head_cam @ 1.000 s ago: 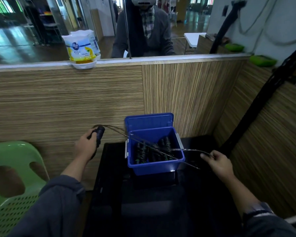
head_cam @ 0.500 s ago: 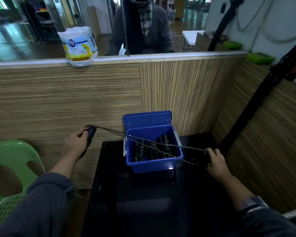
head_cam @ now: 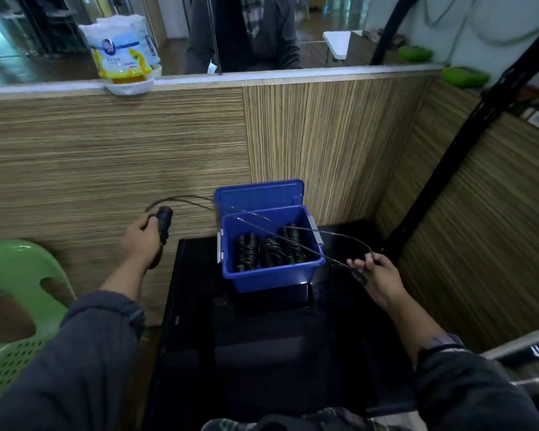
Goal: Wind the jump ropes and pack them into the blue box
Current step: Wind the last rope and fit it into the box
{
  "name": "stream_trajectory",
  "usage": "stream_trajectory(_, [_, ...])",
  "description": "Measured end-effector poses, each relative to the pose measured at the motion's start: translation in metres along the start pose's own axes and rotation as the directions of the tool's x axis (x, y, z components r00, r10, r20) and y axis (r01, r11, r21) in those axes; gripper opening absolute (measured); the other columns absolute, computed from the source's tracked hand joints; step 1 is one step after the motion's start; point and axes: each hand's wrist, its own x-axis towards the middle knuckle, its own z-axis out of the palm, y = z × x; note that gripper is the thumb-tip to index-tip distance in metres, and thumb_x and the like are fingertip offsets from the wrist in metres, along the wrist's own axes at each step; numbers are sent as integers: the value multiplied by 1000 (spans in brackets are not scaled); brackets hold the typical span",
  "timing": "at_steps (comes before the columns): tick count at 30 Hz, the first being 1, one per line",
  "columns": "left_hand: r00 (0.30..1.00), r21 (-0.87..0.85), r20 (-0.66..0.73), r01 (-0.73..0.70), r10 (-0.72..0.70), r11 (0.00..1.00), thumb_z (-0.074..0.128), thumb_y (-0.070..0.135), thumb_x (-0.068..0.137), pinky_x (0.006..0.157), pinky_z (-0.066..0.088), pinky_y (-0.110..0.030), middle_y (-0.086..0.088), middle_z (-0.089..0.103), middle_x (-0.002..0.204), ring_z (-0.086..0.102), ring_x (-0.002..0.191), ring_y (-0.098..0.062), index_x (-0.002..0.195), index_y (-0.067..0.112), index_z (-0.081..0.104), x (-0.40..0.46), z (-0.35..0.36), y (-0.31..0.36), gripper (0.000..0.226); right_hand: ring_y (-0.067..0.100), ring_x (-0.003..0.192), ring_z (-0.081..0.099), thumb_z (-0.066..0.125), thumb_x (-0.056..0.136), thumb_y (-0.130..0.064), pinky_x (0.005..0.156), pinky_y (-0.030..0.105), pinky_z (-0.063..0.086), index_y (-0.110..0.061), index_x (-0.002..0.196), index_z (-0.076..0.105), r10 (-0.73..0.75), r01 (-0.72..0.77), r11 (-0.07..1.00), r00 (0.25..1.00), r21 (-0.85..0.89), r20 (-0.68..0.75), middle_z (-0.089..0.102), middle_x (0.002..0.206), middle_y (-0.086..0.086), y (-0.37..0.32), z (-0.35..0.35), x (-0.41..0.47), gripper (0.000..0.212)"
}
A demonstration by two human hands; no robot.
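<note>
The blue box (head_cam: pixel 271 276) stands open on the black table (head_cam: pixel 262 337), its lid leaning back against the wooden wall. Several wound jump ropes (head_cam: pixel 269 248) with black handles lie inside it. My left hand (head_cam: pixel 142 241) grips the black handles (head_cam: pixel 162 222) of a jump rope, left of the box. Its thin cord (head_cam: pixel 293 227) runs from the handles across the top of the box. My right hand (head_cam: pixel 375 276) holds the cord's loop to the right of the box.
A green plastic chair (head_cam: pixel 16 306) stands at the left. Wooden partition walls close the back and right. A white and yellow pack (head_cam: pixel 122 56) sits on the ledge, with a person behind the glass. A black slanted pole (head_cam: pixel 467 150) rises at the right.
The cord has gone from taut to a slack arc over the box. My right hand has shifted slightly and my left hand has kept its grip on the handles.
</note>
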Motion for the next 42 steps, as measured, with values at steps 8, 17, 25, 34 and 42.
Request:
stream_trajectory(8, [998,122,29,-53,50,991,43,36,99,95,41,-40,-16,58,132,51,118,-41,127,26,62,0,-5,-17,35,15,97,64,40,99,-21,87,31,31,-24,116,58,-259,254,223,946,-941,194,67,98,-3,3,-40,-2,25])
stream_trajectory(17, [995,75,60,-84,80,994,46,43,97,97,40,-38,-18,57,132,51,120,-40,136,29,55,-28,23,5,42,16,119,51,34,100,-27,92,36,27,-26,130,46,-160,418,119,903,-900,398,56,129,-10,13,-12,-11,32])
stream_trajectory(25, [901,110,252,-390,353,914,58,51,86,80,54,-37,-9,69,93,66,89,-32,130,36,56,-56,38,19,46,28,82,62,50,93,-14,80,41,51,-26,85,61,-78,257,626,960,-736,269,68,91,10,23,22,-9,18])
stream_trajectory(34, [581,247,539,-801,610,545,37,69,77,83,48,-32,-3,66,106,63,98,-24,139,35,49,-85,51,35,72,27,111,53,50,93,-16,96,38,42,-4,119,55,-504,690,233,688,-685,522,54,120,11,-23,64,-46,29])
stream_trajectory(42, [438,399,738,-897,513,191,40,61,87,78,46,-34,-7,61,108,62,98,-29,132,26,49,-112,65,61,57,12,75,57,71,69,-57,68,28,49,-18,85,60,-246,804,305,584,-510,773,61,81,-4,-27,135,-101,44])
